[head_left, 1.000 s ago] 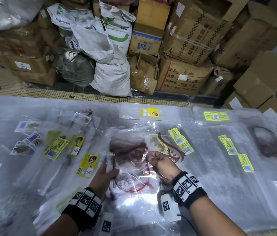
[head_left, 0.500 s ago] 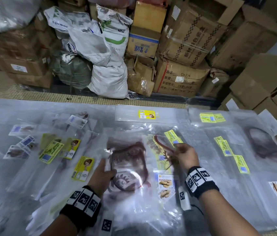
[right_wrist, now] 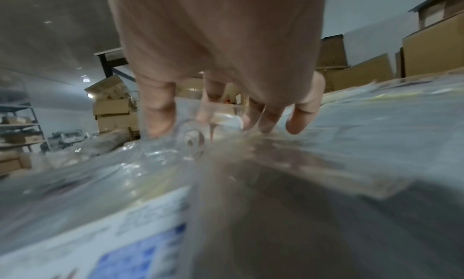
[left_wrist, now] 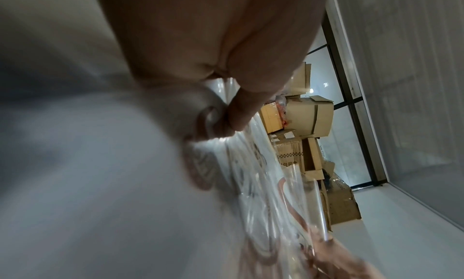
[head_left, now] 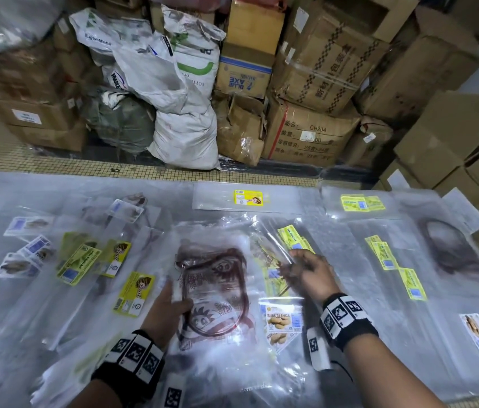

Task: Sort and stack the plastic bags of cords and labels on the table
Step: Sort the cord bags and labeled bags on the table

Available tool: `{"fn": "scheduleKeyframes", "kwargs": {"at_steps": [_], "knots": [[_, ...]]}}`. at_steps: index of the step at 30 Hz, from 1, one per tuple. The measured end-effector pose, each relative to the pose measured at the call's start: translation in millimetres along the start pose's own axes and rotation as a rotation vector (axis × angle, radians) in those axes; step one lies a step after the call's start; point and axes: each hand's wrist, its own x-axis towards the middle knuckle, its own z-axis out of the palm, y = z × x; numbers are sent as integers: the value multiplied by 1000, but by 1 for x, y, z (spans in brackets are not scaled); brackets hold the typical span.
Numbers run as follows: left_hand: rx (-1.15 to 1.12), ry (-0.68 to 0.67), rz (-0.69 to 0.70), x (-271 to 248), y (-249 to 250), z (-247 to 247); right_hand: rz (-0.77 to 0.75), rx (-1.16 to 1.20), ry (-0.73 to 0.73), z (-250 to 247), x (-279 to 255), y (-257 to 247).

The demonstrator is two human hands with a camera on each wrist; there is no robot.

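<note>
A clear bag of dark red cords (head_left: 213, 285) lies in front of me on the plastic-covered table (head_left: 350, 334). My left hand (head_left: 178, 303) grips its left edge, thumb on top. The left wrist view shows the thumb (left_wrist: 241, 112) pinching the film against the fingers. Just to the right, my right hand (head_left: 294, 265) holds the raised edge of a clear bag with yellow labels (head_left: 291, 241). In the right wrist view its fingers (right_wrist: 266, 120) point down into the film, which rises between thumb and index finger.
Bags with yellow labels (head_left: 79, 265) and blue-white labels (head_left: 30, 225) are spread at the left. Biscuit-label bags (head_left: 284, 320) lie under my right wrist. More yellow labels (head_left: 382, 254) and a dark cord bag (head_left: 450, 251) lie right. Sacks (head_left: 185, 136) and cartons (head_left: 306, 136) stand beyond the far edge.
My right hand left the red-cord bag and moved right to the yellow-label bag. My left hand kept its grip and drew the cord bag slightly left.
</note>
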Motion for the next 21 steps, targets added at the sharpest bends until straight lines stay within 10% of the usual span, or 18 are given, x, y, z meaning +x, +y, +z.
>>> {"fn": "scheduleKeyframes", "kwargs": {"at_steps": [6, 21], "knots": [[118, 65, 27, 26, -25, -22, 84, 600, -96, -6, 4, -10], [217, 93, 22, 6, -4, -7, 289, 556, 123, -24, 1, -17]]}}
